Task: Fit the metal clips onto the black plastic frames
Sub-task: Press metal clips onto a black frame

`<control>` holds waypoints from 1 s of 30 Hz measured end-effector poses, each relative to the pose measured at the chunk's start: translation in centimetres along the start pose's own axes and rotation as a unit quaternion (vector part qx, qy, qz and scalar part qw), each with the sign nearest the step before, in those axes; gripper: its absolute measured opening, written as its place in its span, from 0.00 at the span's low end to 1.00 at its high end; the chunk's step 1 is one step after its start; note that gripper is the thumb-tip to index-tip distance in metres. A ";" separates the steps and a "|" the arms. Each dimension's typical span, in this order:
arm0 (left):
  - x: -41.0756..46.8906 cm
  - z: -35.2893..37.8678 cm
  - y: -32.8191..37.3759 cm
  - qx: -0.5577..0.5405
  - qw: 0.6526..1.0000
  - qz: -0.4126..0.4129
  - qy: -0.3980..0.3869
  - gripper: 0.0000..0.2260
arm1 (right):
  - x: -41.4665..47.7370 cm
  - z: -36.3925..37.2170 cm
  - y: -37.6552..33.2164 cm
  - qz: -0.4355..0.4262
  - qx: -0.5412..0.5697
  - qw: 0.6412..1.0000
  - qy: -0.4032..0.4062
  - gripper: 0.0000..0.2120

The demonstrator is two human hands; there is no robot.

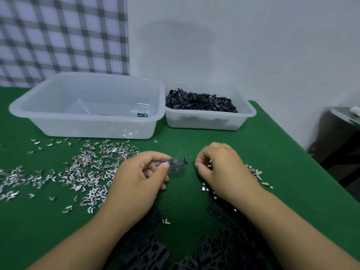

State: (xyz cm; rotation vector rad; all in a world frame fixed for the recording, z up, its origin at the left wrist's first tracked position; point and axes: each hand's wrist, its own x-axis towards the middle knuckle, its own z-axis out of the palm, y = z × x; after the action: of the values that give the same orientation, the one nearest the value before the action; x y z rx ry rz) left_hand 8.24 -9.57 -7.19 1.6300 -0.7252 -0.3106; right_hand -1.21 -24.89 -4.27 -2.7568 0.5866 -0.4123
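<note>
Head, left hand (140, 172) frame (178, 164), right hand (220, 166) clip (209, 165)

I see a plain pale wall (263, 45) ahead, with 1 soft, rounded shadow (175, 47) on it. At the left hangs a grey-and-white plaid cloth (58, 36), blurred. The table (272, 152) has a green ribbed covering, and its right edge runs diagonally. Beyond that edge stands a dark piece of furniture (339, 137) with something small and white (355, 111) on top.
</note>
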 end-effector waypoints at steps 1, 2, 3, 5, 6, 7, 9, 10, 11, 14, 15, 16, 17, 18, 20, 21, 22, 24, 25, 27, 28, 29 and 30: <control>0.0 0.0 0.0 0.002 1.000 0.002 -0.001 0.09 | -0.3 0.0 0.1 -0.006 0.021 1.000 0.018 0.04; 0.0 -0.1 -0.1 0.007 1.000 0.006 -0.003 0.09 | -0.6 -0.1 0.2 -0.010 0.051 0.998 0.037 0.04; -0.1 -0.1 -0.1 0.015 1.000 0.010 -0.007 0.10 | -1.0 -0.1 0.1 -0.013 0.085 0.995 0.054 0.04; -0.1 -0.1 -0.2 0.023 1.000 0.013 -0.012 0.10 | -1.5 -0.1 0.0 -0.021 0.131 0.987 0.086 0.05; -0.1 -0.1 -0.2 0.021 1.000 0.013 -0.014 0.10 | -1.6 0.0 -0.1 -0.029 0.141 0.985 0.099 0.06; 0.0 -0.1 -0.2 0.019 1.000 0.011 -0.015 0.11 | -1.7 0.1 -0.2 -0.037 0.148 0.982 0.109 0.06; -0.1 -0.1 -0.2 0.018 1.000 0.011 -0.017 0.11 | -1.7 0.2 -0.4 -0.056 0.160 0.977 0.128 0.06; -0.1 -0.1 -0.2 0.018 1.000 0.011 -0.019 0.10 | -1.8 0.3 -0.5 -0.069 0.164 0.974 0.137 0.06; -0.1 -0.1 -0.1 0.016 1.000 0.011 -0.021 0.10 | -1.8 0.3 -0.6 -0.082 0.165 0.972 0.145 0.06; -0.1 0.1 0.2 0.018 0.999 0.016 -0.029 0.07 | -1.9 0.5 -0.9 -0.119 0.161 0.968 0.150 0.06; -0.2 0.1 0.3 0.027 0.999 0.022 -0.032 0.06 | -2.0 0.5 -1.0 -0.131 0.159 0.967 0.147 0.05; -0.2 0.1 0.4 0.038 0.998 0.029 -0.035 0.05 | -2.0 0.6 -1.1 -0.143 0.158 0.966 0.144 0.05; -0.2 0.1 0.5 0.048 0.998 0.037 -0.037 0.04 | -2.0 0.7 -1.1 -0.155 0.156 0.965 0.143 0.04; -0.2 0.0 0.6 0.056 0.997 0.043 -0.036 0.05 | -2.0 0.7 -1.2 -0.163 0.156 0.964 0.143 0.04; -0.3 0.0 0.7 0.065 0.996 0.051 -0.033 0.06 | -2.1 0.8 -1.2 -0.166 0.161 0.962 0.146 0.04; -0.3 0.0 0.7 0.065 0.996 0.053 -0.032 0.07 | -2.1 0.9 -1.2 -0.162 0.165 0.961 0.150 0.03; -0.3 0.1 0.8 0.062 0.996 0.053 -0.032 0.07 | -2.0 0.9 -1.2 -0.160 0.168 0.961 0.153 0.03; -0.3 0.1 0.9 0.055 0.997 0.050 -0.031 0.08 | -2.0 1.0 -1.2 -0.159 0.170 0.961 0.150 0.02; -0.3 0.1 0.9 0.048 0.997 0.047 -0.031 0.08 | -2.0 1.0 -1.1 -0.159 0.170 0.961 0.148 0.01; -0.4 0.1 0.9 0.023 0.999 0.036 -0.028 0.08 | -1.9 1.0 -1.0 -0.154 0.167 0.960 0.162 0.01; -0.4 0.1 0.9 0.010 0.999 0.030 -0.028 0.09 | -1.9 0.9 -0.9 -0.147 0.167 0.959 0.177 0.01; -0.4 0.2 0.9 0.000 0.999 0.025 -0.030 0.10 | -1.8 0.9 -0.8 -0.141 0.168 0.956 0.193 0.01; -0.4 0.2 0.9 -0.006 0.999 0.021 -0.033 0.11 | -1.8 0.8 -0.7 -0.136 0.168 0.955 0.205 0.01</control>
State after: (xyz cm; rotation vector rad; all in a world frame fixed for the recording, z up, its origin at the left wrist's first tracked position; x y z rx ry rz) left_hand 7.60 -9.51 -6.48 1.5974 -0.8044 -0.3397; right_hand -2.26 -23.29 -5.15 -2.4300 0.1931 -1.0604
